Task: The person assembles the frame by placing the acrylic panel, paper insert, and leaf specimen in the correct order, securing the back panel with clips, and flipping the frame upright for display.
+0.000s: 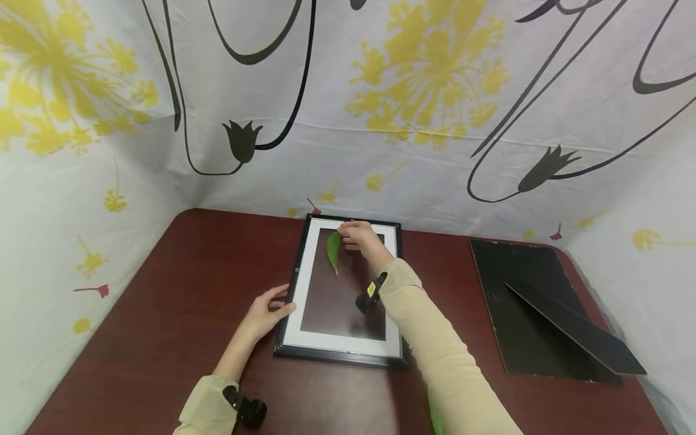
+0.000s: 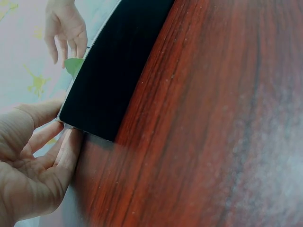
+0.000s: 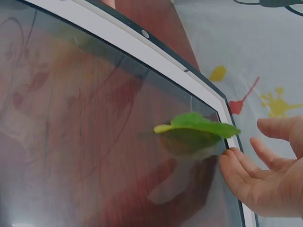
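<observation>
A black picture frame (image 1: 341, 357) with a white inner border and a glass pane lies on the table. My left hand (image 1: 264, 314) grips its left edge, thumb over the top and fingers along the outer side. The same hand (image 2: 35, 161) shows at the frame's dark side (image 2: 102, 80) in the left wrist view. On the glass near the far end is a green leaf (image 1: 333, 249). My right hand (image 1: 359, 235) is right beside the leaf's far end. In the right wrist view its fingers are loosely bent and apart from the leaf (image 3: 194, 124).
A black backing board (image 1: 522, 314) with a hinged stand leg (image 1: 576, 326) lies at the table's right. Another green piece (image 1: 435, 414) shows partly behind my right sleeve. Patterned cloth (image 1: 326, 109) hangs behind the reddish-brown table (image 1: 163, 326).
</observation>
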A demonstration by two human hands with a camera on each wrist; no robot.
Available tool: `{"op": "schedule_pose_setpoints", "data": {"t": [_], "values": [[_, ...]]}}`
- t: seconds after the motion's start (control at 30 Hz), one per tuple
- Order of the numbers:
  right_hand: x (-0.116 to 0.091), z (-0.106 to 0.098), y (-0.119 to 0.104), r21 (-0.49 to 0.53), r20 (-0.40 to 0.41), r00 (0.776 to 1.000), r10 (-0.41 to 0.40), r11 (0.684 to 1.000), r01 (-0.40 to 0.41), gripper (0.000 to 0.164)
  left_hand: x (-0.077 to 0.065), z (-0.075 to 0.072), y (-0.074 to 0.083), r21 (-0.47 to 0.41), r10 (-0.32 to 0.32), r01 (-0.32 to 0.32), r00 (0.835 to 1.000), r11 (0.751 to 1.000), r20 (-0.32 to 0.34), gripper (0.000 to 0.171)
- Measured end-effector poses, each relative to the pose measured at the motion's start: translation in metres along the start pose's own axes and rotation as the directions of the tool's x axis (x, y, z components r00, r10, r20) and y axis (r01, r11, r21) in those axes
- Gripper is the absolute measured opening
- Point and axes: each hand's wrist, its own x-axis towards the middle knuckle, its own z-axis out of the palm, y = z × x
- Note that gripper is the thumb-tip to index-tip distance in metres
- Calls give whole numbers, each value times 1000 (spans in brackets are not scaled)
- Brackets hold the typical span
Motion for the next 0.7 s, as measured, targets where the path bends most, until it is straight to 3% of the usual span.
{"op": "schedule_pose_setpoints", "data": {"t": [0.1,0.2,0.27,0.33,0.4,0.5,0.6,0.7], "values": [[-25,-12,-6,42,41,998,-55,998,53,29,1,-1,1,1,-2,2,1000,1000,10,55],[-44,-19,-11,16,53,998,-38,999,37,31,3,-3,1,7,-5,5,1000,1000,14,55],[-38,-26,-4,-9,81,996,-30,999,31,29,3,-5,1,12,-7,6,1000,1000,15,55],[-22,-33,9,-32,78,997,3,999,-1,30,3,-6,0,16,-9,8,1000,1000,17,55],[-1,-43,26,-25,115,993,-17,999,20,31,2,-6,0,16,-9,8,1000,1000,22,56],[-2,-44,33,-45,104,994,-17,999,22,37,1,-5,0,12,-7,7,999,1000,31,56],[-50,-26,12,-143,61,998,-21,989,30,40,0,-3,1,7,-7,7,999,1000,35,56],[-109,-2,-15,-283,-49,998,-41,959,25,45,-2,1,3,2,-11,11,999,1000,38,56]]}}
